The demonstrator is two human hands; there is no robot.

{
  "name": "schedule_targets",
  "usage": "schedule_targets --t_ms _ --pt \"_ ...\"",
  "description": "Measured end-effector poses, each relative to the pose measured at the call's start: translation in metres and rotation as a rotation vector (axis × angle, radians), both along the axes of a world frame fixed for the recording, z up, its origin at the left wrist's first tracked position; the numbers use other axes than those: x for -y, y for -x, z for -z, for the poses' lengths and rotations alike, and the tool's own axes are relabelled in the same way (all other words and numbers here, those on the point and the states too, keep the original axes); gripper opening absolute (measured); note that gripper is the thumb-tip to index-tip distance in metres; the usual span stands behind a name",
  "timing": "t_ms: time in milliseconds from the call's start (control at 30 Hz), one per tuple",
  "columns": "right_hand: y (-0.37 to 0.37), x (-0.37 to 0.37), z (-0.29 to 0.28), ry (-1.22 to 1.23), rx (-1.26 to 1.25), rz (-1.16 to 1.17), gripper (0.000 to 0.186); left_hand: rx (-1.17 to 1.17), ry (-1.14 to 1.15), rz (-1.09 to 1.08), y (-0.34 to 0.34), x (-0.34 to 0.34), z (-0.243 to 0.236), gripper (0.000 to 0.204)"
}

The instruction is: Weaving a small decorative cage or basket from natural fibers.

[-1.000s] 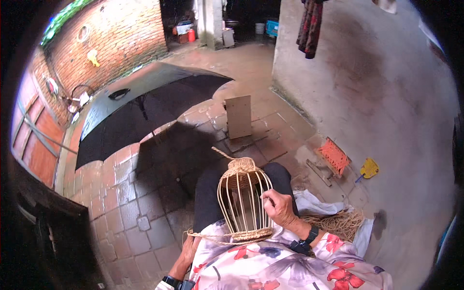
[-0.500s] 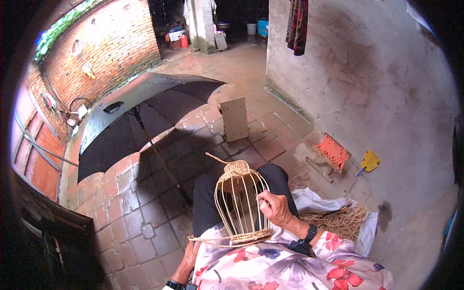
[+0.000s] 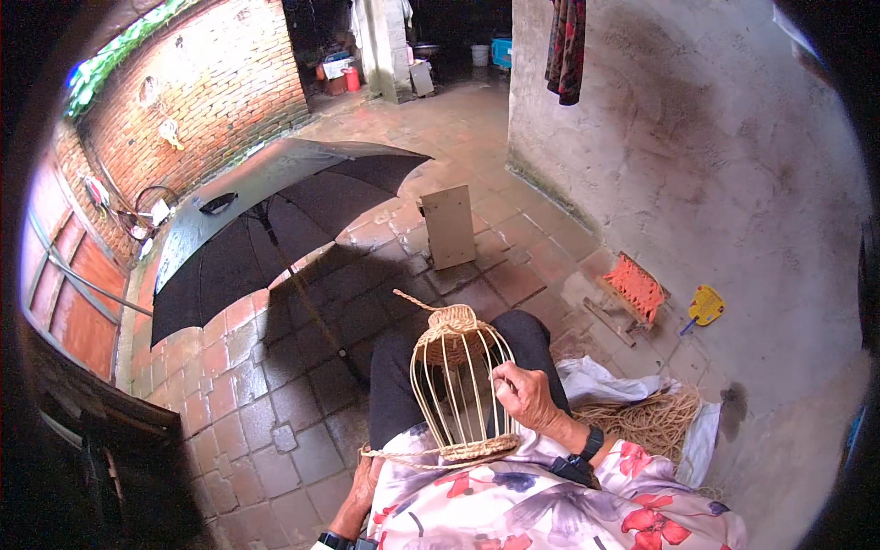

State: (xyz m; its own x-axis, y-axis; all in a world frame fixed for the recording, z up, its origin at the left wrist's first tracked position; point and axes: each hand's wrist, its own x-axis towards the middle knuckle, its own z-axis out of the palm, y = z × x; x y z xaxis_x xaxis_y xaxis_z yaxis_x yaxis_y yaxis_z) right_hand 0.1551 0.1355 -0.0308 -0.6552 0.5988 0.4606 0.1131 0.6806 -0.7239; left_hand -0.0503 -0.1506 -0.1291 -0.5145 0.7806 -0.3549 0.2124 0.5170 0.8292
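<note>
A small wicker basket (image 3: 465, 390) rests on my lap, its thin pale ribs bowed out between a woven top band and a braided ring. One loose strand sticks out from the top. My right hand (image 3: 528, 397) is closed on the ribs at the basket's right side, thumb and fingers pinched together. From the braided ring a twisted cord (image 3: 403, 453) runs left to my left hand (image 3: 360, 490), which lies low beside my thigh. The left fingers are mostly hidden at the edge of my floral garment, so their grip on the cord does not show.
A bundle of tan strands (image 3: 653, 420) lies on a white sack (image 3: 704, 440) to my right. Beyond are an orange-topped stool (image 3: 634, 290), a yellow fly swatter (image 3: 706, 305) and an upright board (image 3: 448, 227). An open black umbrella (image 3: 275, 243) stands at left on wet paving.
The view has shifted very slightly. Both hands and the basket keep nearly the same places, with my right hand still at the ribs.
</note>
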Motion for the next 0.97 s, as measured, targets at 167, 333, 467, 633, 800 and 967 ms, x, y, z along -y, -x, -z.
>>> schedule_targets --t_ms 167,333,467,633,800,967 --pt "0.000 0.000 0.000 -0.008 -0.003 0.010 0.004 -0.031 -0.020 0.030 0.001 0.003 0.006 0.077" --pt "0.000 0.000 0.001 0.005 -0.006 0.003 0.005 -0.064 -0.028 0.064 0.003 0.008 0.015 0.076" --pt "0.000 0.000 0.000 0.002 0.009 0.004 0.005 -0.127 -0.045 0.105 0.003 0.009 0.016 0.076" --pt "-0.001 0.000 -0.001 0.010 0.019 0.006 0.005 0.020 0.009 0.009 -0.001 0.001 -0.004 0.073" --pt "0.000 -0.001 0.000 0.010 0.025 0.004 0.005 0.052 0.013 -0.011 -0.001 0.000 -0.005 0.072" --pt "0.000 -0.001 0.001 0.012 0.026 -0.003 0.005 0.031 0.035 0.009 0.003 0.003 0.005 0.075"
